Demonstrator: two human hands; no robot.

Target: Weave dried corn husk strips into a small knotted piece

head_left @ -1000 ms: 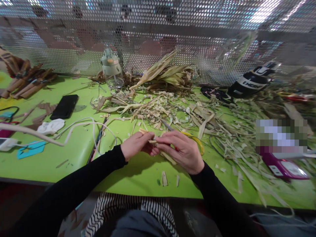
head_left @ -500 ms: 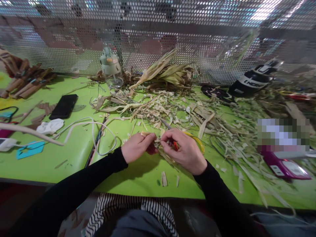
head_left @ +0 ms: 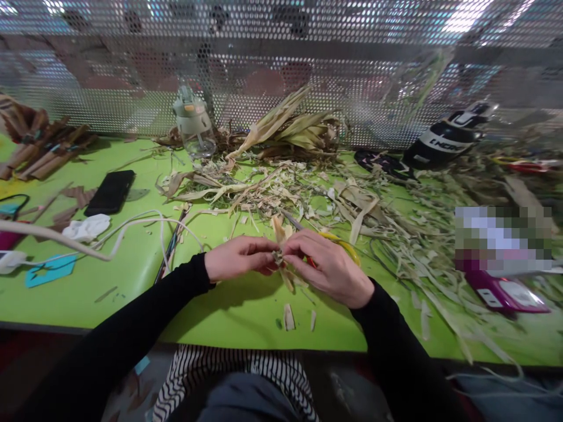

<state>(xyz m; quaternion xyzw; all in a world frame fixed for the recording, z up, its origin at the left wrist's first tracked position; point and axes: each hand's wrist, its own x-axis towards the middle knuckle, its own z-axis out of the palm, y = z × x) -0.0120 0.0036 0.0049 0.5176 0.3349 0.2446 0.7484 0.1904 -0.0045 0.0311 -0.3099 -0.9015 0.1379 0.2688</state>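
Note:
Between my hands is a small bundle of dried corn husk [head_left: 278,225], pale tan at its top, with a greenish knot-like part at my fingertips. My left hand [head_left: 240,258] pinches it from the left. From the right, my right hand [head_left: 328,264] pinches the same bundle, fingers curled and thumb pressed in. Behind the right hand lie scissors with a yellow handle [head_left: 352,251], partly covered; a bit of red shows beneath the fingers. Husk scraps [head_left: 288,316] rest on the green table [head_left: 246,319] below the hands.
Shredded husk [head_left: 272,187] spreads across the middle and right. Whole dry husks [head_left: 290,129] lie against the perforated metal screen [head_left: 246,64]. A clear bottle [head_left: 193,126], a black bottle [head_left: 448,138], a phone [head_left: 109,192], white cables [head_left: 109,252] and a purple device [head_left: 505,290] surround the work area.
The husk bundle has turned so its pale end now points up and away between my hands. My left hand has shifted slightly left and its fingers are straighter.

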